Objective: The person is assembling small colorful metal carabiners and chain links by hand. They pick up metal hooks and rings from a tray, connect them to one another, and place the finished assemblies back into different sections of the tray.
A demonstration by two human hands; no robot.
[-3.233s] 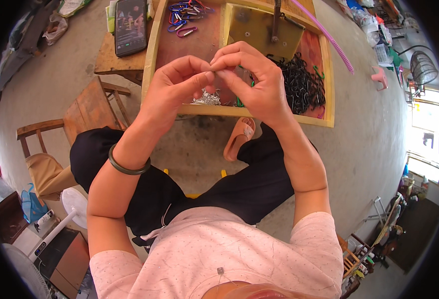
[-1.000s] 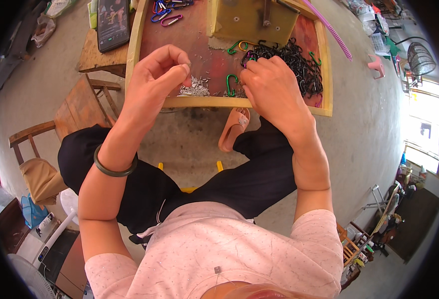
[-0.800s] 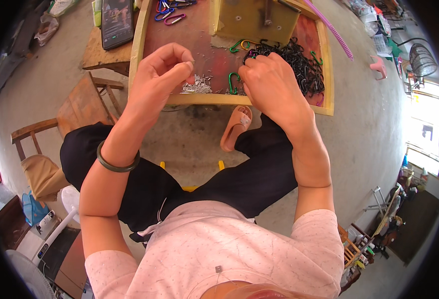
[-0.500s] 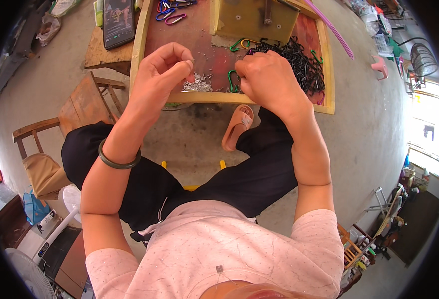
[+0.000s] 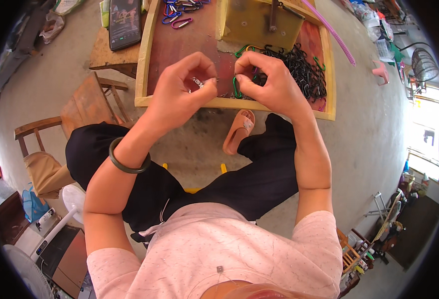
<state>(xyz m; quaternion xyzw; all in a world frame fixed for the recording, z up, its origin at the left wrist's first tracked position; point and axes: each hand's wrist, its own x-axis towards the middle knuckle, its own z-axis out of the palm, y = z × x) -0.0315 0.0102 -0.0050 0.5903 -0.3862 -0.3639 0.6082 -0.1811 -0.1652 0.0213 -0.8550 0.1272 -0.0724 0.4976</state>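
Note:
My left hand [image 5: 185,89] is pinched over the front of the red-bottomed wooden tray [image 5: 179,55]; a tiny thing shows at its fingertips, too small to name. Through the loop of its fingers I see small silver metal pieces [image 5: 196,82]. Close on its right, my right hand [image 5: 273,82] pinches a green carabiner [image 5: 236,88] between thumb and forefinger. Black carabiner bodies [image 5: 307,74] are heaped beyond the right hand, with another green one [image 5: 320,63] at their edge. Finished-looking blue and purple carabiners [image 5: 182,22] lie at the tray's far left.
A yellowish metal block with a lever [image 5: 259,25] stands in the tray. Left of the tray, a phone [image 5: 125,25] rests on a wooden stool [image 5: 110,57]. A wooden chair [image 5: 82,107] is nearby. A purple coiled strip [image 5: 336,37] hangs over the tray's right edge.
My left hand has moved right and slightly down, away from the silver pieces, toward my right hand. The right hand has turned, showing its thumb and forefinger on the green carabiner.

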